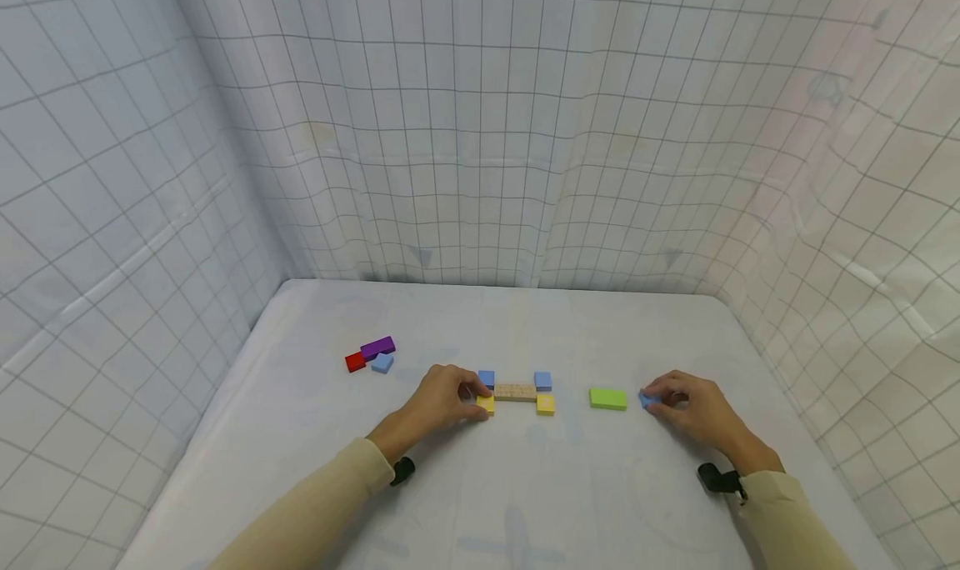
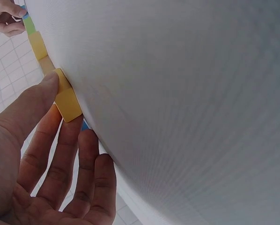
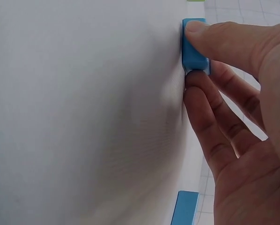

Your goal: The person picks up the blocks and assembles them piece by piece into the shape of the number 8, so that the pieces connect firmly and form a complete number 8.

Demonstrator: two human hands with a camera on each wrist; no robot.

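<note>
My left hand (image 1: pixel 442 399) pinches a yellow block (image 2: pixel 69 104) between thumb and fingers at the left end of a flat, light wooden block (image 1: pixel 515 392). Behind that yellow block lies a blue block (image 1: pixel 487 378). Another blue block (image 1: pixel 543 380) and a second yellow block (image 1: pixel 546 405) flank the wooden block's right end. Farther right, my right hand (image 1: pixel 693 407) pinches a small blue block (image 3: pixel 194 47) at the table surface. A light green block (image 1: pixel 607 399) lies just left of that hand, apart from it.
Off to the left lie a purple block (image 1: pixel 377 347), a red block (image 1: pixel 355 362) and a light blue block (image 1: pixel 382 362), close together. One more blue block (image 3: pixel 185 208) shows low in the right wrist view. Grid-patterned curtains (image 1: pixel 480 137) surround the white table (image 1: pixel 480 487).
</note>
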